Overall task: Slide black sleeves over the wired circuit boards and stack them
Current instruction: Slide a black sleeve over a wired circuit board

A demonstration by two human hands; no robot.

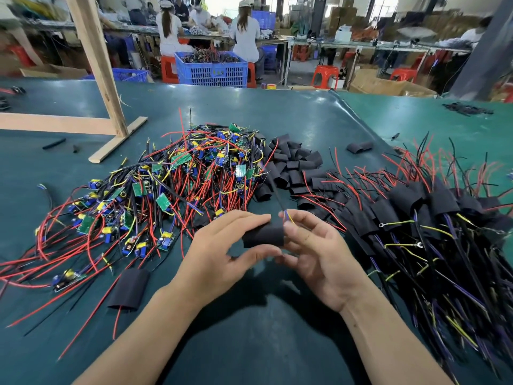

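Bare boards (155, 187): tangled heap with red wires, left of worktop centre.
Left hand (222, 262): fingers and thumb pinching black sleeve (263, 236), held above near edge.
Right hand (313, 254): fingertips pinching wires at sleeve's right end.
Sleeved stack (416, 218): right side.

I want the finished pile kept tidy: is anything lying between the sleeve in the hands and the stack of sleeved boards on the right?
Nothing visible blocks it. The black sleeve, held by the left hand and right hand, has only bare green mat before the sleeved stack, whose loose wires trail toward the hands.
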